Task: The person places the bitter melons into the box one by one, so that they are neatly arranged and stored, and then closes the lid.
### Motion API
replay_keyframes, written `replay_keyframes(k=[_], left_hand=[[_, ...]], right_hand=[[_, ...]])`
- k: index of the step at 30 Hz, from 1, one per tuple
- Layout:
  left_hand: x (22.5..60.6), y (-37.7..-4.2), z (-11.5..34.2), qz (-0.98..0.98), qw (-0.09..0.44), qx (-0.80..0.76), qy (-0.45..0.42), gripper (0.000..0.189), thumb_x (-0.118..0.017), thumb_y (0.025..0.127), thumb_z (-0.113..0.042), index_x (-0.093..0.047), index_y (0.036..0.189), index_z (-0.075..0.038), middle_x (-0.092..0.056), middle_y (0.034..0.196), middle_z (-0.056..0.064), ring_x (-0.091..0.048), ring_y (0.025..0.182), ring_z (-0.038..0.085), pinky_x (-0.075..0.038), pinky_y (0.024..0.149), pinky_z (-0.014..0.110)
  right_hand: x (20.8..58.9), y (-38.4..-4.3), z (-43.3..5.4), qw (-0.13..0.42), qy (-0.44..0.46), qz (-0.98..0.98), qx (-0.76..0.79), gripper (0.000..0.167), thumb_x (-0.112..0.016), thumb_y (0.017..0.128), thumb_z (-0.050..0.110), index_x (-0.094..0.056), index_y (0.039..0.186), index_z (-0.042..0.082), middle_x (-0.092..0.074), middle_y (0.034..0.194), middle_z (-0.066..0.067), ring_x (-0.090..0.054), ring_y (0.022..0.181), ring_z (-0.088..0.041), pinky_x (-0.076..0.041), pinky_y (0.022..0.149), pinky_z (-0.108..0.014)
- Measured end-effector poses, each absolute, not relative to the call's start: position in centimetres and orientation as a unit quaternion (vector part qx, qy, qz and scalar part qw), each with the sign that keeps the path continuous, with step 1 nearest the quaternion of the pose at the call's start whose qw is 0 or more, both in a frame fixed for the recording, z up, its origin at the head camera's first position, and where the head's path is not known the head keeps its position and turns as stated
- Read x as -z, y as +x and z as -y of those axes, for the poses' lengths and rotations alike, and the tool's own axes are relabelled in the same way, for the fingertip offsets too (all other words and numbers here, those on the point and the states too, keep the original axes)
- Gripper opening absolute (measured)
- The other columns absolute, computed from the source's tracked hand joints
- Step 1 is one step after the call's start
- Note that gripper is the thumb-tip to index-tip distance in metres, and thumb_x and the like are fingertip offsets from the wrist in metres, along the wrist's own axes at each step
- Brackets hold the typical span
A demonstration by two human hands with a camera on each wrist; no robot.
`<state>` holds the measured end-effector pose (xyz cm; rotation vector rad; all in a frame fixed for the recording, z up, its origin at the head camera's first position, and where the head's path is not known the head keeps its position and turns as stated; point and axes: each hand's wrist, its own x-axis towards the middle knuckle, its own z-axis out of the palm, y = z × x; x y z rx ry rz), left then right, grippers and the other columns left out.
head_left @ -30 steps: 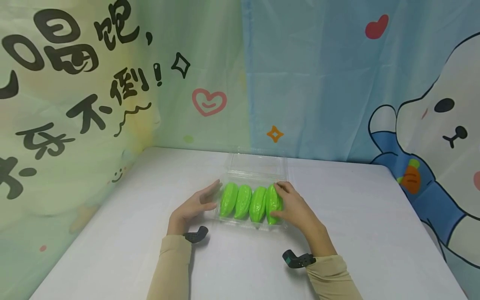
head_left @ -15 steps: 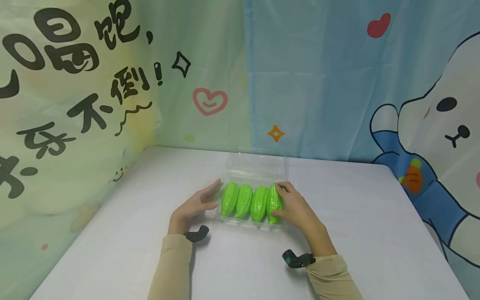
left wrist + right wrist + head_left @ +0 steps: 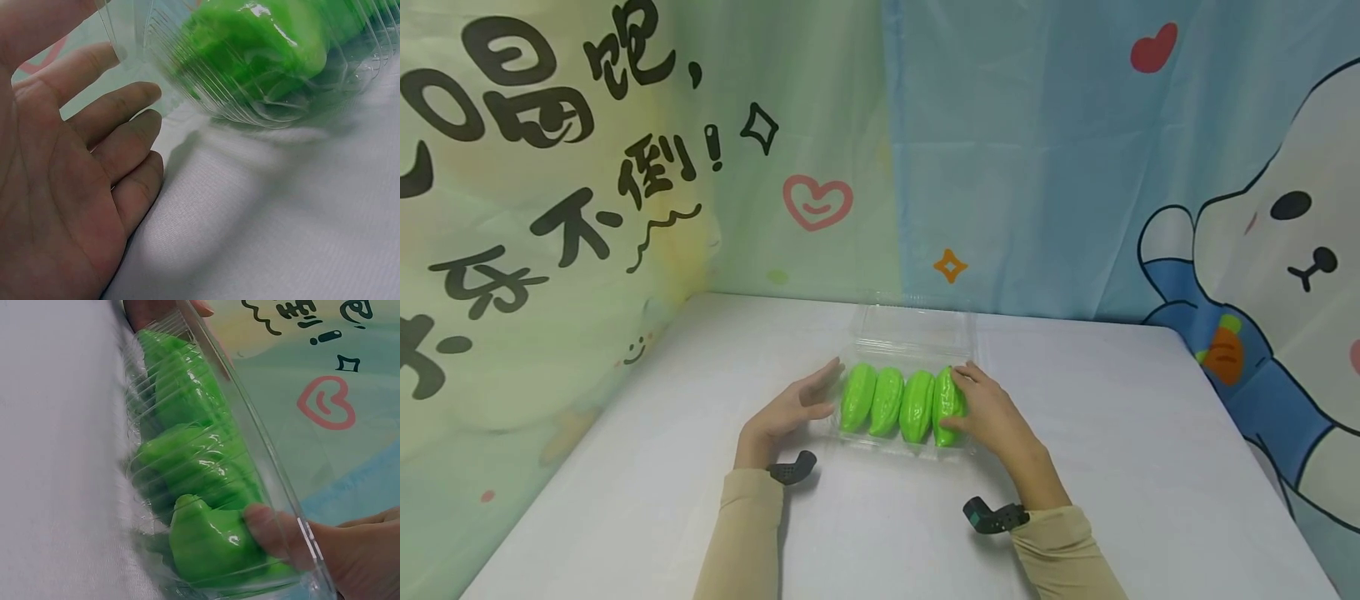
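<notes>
A clear plastic clamshell box (image 3: 887, 444) lies on the table with several glossy green, ridged, long fruits side by side in it. Its clear lid (image 3: 913, 329) is folded back away from the person. The right hand (image 3: 992, 412) holds the rightmost fruit (image 3: 945, 408), thumb at its near part and fingers at its far end. In the right wrist view that thumb (image 3: 262, 522) reaches over the rim onto the fruit (image 3: 209, 537). The left hand (image 3: 793, 408) stands beside the box's left wall, fingers extended; in the left wrist view its fingertips are close to the ribbed wall (image 3: 219, 103).
A white cloth covers the table (image 3: 865, 525). Behind it hangs a printed curtain (image 3: 1000, 167), close to the lid's far edge. Each wrist wears a black camera, on the left (image 3: 793, 468) and on the right (image 3: 996, 517).
</notes>
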<state>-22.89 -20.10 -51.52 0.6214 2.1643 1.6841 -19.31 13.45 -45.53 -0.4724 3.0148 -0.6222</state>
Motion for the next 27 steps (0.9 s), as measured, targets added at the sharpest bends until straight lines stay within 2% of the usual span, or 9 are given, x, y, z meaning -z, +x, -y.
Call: replay_keyframes(k=[6, 18, 27], left_hand=[[51.63, -22.96, 20.24, -0.762, 0.162, -0.587, 0.218, 0.079, -0.067, 0.088, -0.014, -0.022, 0.152, -0.022, -0.019, 0.159, -0.005, -0.015, 0.148, 0.017, -0.01, 0.122, 0.041], [51.62, -22.89, 20.09, -0.779, 0.157, -0.569, 0.211, 0.079, -0.066, 0.088, -0.015, -0.022, 0.152, -0.026, -0.019, 0.159, -0.006, -0.013, 0.148, 0.015, -0.007, 0.122, 0.045], [51.43, -22.92, 20.07, -0.783, 0.154, -0.562, 0.216, 0.077, -0.063, 0.089, -0.011, -0.021, 0.152, -0.025, -0.017, 0.16, -0.005, -0.012, 0.148, 0.016, -0.007, 0.122, 0.044]], right_hand=[[45.53, -19.48, -13.54, 0.024, -0.145, -0.968, 0.205, 0.088, -0.082, 0.071, 0.034, -0.042, 0.14, -0.004, -0.036, 0.15, -0.019, -0.027, 0.142, -0.037, -0.033, 0.112, -0.051], [45.97, -19.76, -13.94, 0.033, -0.144, -0.969, 0.196, 0.086, -0.081, 0.073, 0.036, -0.043, 0.14, -0.003, -0.036, 0.149, -0.021, -0.026, 0.142, -0.038, -0.032, 0.113, -0.053], [45.96, -20.04, -13.78, 0.048, -0.141, -0.967, 0.206, 0.084, -0.079, 0.075, 0.035, -0.042, 0.14, -0.004, -0.036, 0.149, -0.023, -0.023, 0.142, -0.04, -0.029, 0.113, -0.056]])
